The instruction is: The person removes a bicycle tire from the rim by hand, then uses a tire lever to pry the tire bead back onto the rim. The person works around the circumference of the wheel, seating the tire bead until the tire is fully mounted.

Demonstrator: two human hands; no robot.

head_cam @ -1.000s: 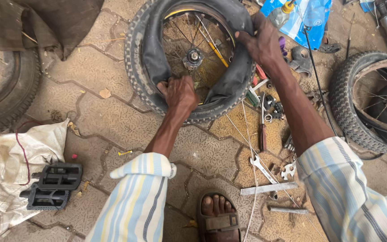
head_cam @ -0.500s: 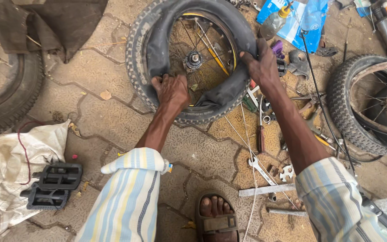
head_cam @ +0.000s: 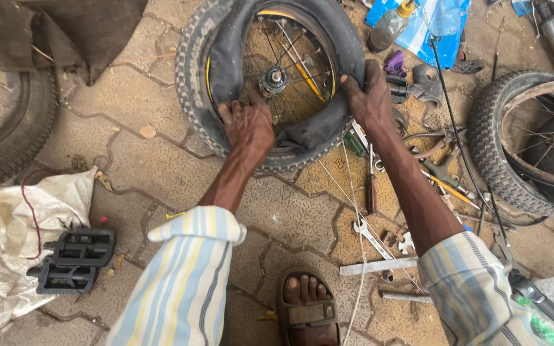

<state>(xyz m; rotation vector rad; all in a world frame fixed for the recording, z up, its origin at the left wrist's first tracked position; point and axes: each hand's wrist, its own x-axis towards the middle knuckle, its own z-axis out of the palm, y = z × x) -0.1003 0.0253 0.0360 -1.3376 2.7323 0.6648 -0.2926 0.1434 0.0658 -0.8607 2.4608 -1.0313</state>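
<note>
both hands on a small bike wheel lying flat on the paving

left hand [head_cam: 249, 127] presses down on the near edge of the knobby tyre [head_cam: 193, 96], fingers curled over the loose inner tube [head_cam: 226, 57]; right hand [head_cam: 370, 96] clamps the right side, looks like it's pinning the rubber to the yellow rim [head_cam: 302, 70] so it can't slip. wrenches [head_cam: 370, 234] and a screwdriver [head_cam: 371, 186] sit just right within reach, pedals [head_cam: 72, 259] near left. fingertips are tucked under rubber, and a second wheel [head_cam: 533, 141] is cut off at the right.

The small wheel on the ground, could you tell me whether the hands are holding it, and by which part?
Both hold its loose black inner tube: the left hand at the lower left, the right hand at the right side.
</note>
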